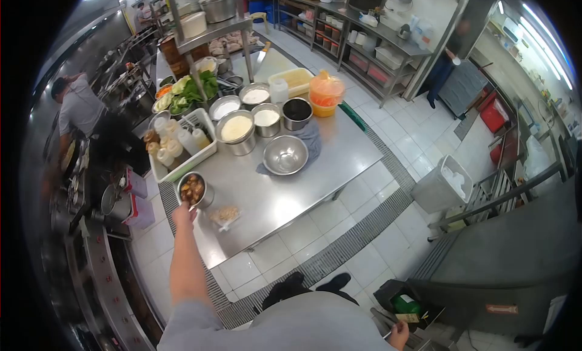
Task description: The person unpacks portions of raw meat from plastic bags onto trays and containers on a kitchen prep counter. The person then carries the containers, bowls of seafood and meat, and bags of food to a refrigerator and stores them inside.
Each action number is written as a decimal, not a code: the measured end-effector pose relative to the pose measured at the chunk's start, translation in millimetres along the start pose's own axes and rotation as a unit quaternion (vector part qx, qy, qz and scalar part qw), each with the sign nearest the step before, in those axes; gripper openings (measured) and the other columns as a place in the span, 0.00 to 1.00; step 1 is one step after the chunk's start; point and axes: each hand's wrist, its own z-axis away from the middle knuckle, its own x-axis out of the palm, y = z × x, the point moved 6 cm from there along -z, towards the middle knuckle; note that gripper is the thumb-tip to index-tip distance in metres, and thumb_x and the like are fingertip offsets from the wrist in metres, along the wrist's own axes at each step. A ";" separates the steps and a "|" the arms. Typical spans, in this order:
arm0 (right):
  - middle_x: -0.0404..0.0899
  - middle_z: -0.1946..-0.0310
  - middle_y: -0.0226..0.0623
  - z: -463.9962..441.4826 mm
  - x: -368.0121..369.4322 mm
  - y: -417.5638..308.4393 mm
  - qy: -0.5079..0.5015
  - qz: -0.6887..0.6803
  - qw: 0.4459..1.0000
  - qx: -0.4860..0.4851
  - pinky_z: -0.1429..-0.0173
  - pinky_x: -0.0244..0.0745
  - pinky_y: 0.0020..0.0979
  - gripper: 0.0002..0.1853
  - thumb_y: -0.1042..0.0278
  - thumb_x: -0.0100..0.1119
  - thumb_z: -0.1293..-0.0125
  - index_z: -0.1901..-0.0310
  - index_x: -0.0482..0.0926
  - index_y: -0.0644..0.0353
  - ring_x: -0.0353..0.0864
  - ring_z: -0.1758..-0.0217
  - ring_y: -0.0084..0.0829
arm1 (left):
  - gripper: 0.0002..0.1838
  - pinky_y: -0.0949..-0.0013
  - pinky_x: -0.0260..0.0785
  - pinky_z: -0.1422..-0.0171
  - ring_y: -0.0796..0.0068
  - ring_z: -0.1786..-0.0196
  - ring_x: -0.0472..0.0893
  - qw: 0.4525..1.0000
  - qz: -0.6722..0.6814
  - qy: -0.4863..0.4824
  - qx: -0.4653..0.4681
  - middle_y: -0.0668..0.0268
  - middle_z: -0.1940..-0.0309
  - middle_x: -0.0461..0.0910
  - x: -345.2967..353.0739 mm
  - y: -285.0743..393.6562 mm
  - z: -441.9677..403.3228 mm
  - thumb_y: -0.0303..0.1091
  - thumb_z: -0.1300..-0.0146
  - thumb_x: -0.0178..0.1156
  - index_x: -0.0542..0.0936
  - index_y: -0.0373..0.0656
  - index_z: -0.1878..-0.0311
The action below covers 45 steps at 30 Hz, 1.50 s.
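Note:
My left hand [183,216] is closed around the handle of a steel pot [208,194] at the table's near left corner. Brown chunks of food [192,188] lie in that pot. Just right of it sits a small clear plastic bag [225,216] of pale bits. My right hand [399,336] is low at the right edge of my body, its fingers curled by a metal edge; what they grip, if anything, I cannot make out. Close to it are a yellowish label or card [408,318] and a green container [406,304] in a dark box.
The steel table [267,208] carries an empty metal bowl [285,155] on a grey cloth, a basket [209,150] of squeeze bottles, several pots of powder and an orange-bagged tub [325,95]. A grey bin [442,180] stands right. A co-worker [91,105] works at the left stoves.

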 end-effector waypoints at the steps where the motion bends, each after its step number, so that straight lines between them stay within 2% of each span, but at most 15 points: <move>1: 0.82 0.56 0.44 -4.8 -0.7 -1.4 0.001 0.000 1.000 0.004 0.47 0.77 0.35 0.17 0.77 0.63 0.39 0.48 0.78 0.70 0.82 0.54 0.36 | 0.16 0.67 0.80 0.67 0.62 0.63 0.88 1.000 -0.001 0.004 0.001 0.58 0.56 0.83 -1.9 -0.2 -4.5 0.35 0.36 0.60 0.78 0.35 0.50; 5: 0.82 0.61 0.42 -32.7 1.6 18.9 -0.015 0.001 0.999 -0.043 0.50 0.77 0.36 0.15 0.78 0.61 0.39 0.50 0.78 0.70 0.83 0.56 0.34 | 0.16 0.65 0.80 0.65 0.62 0.66 0.87 0.999 -0.019 0.033 0.005 0.58 0.59 0.83 -5.3 0.7 -5.6 0.36 0.36 0.61 0.79 0.35 0.51; 9: 0.83 0.58 0.45 -117.1 -8.2 -29.3 -0.056 0.046 0.996 0.058 0.47 0.77 0.35 0.14 0.80 0.59 0.38 0.49 0.77 0.71 0.84 0.54 0.34 | 0.17 0.65 0.79 0.61 0.61 0.62 0.87 0.996 -0.033 0.078 0.022 0.58 0.57 0.83 -9.8 15.5 29.1 0.37 0.34 0.61 0.78 0.35 0.49; 13: 0.79 0.66 0.35 -252.2 -0.2 -65.1 -0.027 -0.038 0.993 -0.113 0.54 0.76 0.31 0.14 0.78 0.59 0.38 0.49 0.80 0.67 0.79 0.63 0.26 | 0.16 0.65 0.79 0.58 0.60 0.60 0.87 0.994 -0.002 0.102 0.051 0.59 0.58 0.82 -11.6 35.7 71.6 0.38 0.33 0.62 0.77 0.37 0.49; 15: 0.77 0.67 0.31 -335.2 16.4 -94.4 -0.065 -0.085 0.989 -0.105 0.58 0.74 0.28 0.14 0.78 0.60 0.37 0.50 0.79 0.67 0.76 0.65 0.22 | 0.15 0.66 0.78 0.58 0.61 0.60 0.87 0.991 0.001 0.109 0.078 0.61 0.58 0.83 5.8 57.8 110.8 0.38 0.33 0.61 0.77 0.38 0.50; 18: 0.77 0.67 0.28 -441.2 26.2 -183.3 -0.071 0.000 0.973 -0.221 0.61 0.72 0.25 0.15 0.77 0.60 0.35 0.46 0.79 0.66 0.74 0.66 0.19 | 0.15 0.67 0.78 0.58 0.63 0.59 0.86 0.988 -0.016 0.103 0.109 0.61 0.56 0.82 32.9 88.7 162.1 0.37 0.33 0.60 0.76 0.38 0.48; 19: 0.77 0.67 0.27 -465.4 26.9 -223.7 -0.086 0.016 0.970 -0.226 0.61 0.72 0.24 0.16 0.77 0.60 0.34 0.45 0.78 0.66 0.74 0.66 0.19 | 0.16 0.67 0.78 0.58 0.63 0.59 0.87 0.989 -0.032 0.085 0.115 0.61 0.54 0.82 47.5 99.3 175.2 0.36 0.33 0.60 0.75 0.38 0.46; 21: 0.77 0.66 0.28 -517.5 35.7 -279.2 -0.086 -0.023 0.961 -0.262 0.62 0.72 0.24 0.16 0.78 0.60 0.33 0.44 0.78 0.66 0.75 0.67 0.19 | 0.10 0.69 0.78 0.59 0.67 0.63 0.86 0.988 -0.021 0.095 0.122 0.64 0.59 0.83 86.8 117.8 206.2 0.34 0.33 0.60 0.76 0.41 0.53; 23: 0.77 0.66 0.28 -560.5 44.6 -320.8 -0.085 -0.039 0.961 -0.259 0.63 0.72 0.24 0.16 0.77 0.60 0.33 0.44 0.78 0.67 0.75 0.67 0.20 | 0.04 0.70 0.78 0.60 0.72 0.66 0.84 0.991 -0.038 0.022 0.125 0.67 0.65 0.82 134.5 133.2 223.4 0.33 0.34 0.60 0.77 0.45 0.59; 28: 0.79 0.67 0.31 -611.2 70.8 -316.4 -0.114 -0.083 0.971 -0.195 0.64 0.73 0.24 0.15 0.77 0.61 0.34 0.46 0.78 0.67 0.76 0.69 0.19 | 0.03 0.69 0.80 0.61 0.76 0.69 0.83 0.987 -0.057 -0.090 0.124 0.70 0.70 0.81 279.2 149.9 251.8 0.30 0.34 0.59 0.76 0.47 0.65; 30: 0.80 0.69 0.32 -617.2 79.0 -296.1 -0.142 0.031 0.943 -0.298 0.67 0.74 0.25 0.15 0.77 0.62 0.35 0.47 0.79 0.67 0.78 0.71 0.21 | 0.05 0.69 0.80 0.62 0.76 0.70 0.83 0.979 -0.072 -0.139 0.133 0.70 0.71 0.81 338.4 156.5 259.5 0.30 0.34 0.59 0.77 0.46 0.67; 35: 0.83 0.69 0.36 -628.7 76.0 -245.9 -0.210 0.080 0.950 -0.219 0.67 0.79 0.29 0.15 0.76 0.63 0.37 0.49 0.80 0.68 0.83 0.71 0.26 | 0.07 0.72 0.77 0.67 0.81 0.73 0.79 0.966 -0.083 -0.207 0.131 0.72 0.74 0.78 463.8 163.9 279.8 0.26 0.35 0.60 0.75 0.45 0.70; 37: 0.84 0.70 0.38 -652.9 68.8 -240.8 -0.272 0.057 0.954 -0.107 0.66 0.80 0.30 0.15 0.76 0.63 0.38 0.49 0.80 0.69 0.85 0.70 0.27 | 0.08 0.73 0.77 0.67 0.82 0.73 0.79 0.961 -0.069 -0.235 0.128 0.72 0.74 0.78 514.3 160.1 291.0 0.25 0.35 0.60 0.74 0.45 0.71; 41: 0.84 0.68 0.40 -718.4 56.7 -307.4 -0.268 0.030 0.961 -0.060 0.67 0.80 0.31 0.16 0.73 0.61 0.37 0.48 0.80 0.68 0.85 0.70 0.29 | 0.08 0.74 0.76 0.67 0.82 0.72 0.79 0.958 -0.082 -0.244 0.129 0.72 0.73 0.78 587.1 142.4 328.0 0.24 0.35 0.60 0.73 0.45 0.70; 45: 0.85 0.68 0.40 -858.2 113.8 -359.3 -0.216 0.091 0.934 -0.269 0.67 0.79 0.31 0.16 0.72 0.61 0.37 0.48 0.81 0.67 0.85 0.70 0.30 | 0.06 0.73 0.79 0.67 0.80 0.72 0.80 0.965 -0.052 -0.244 0.075 0.71 0.71 0.79 635.1 91.1 341.6 0.25 0.36 0.62 0.76 0.44 0.68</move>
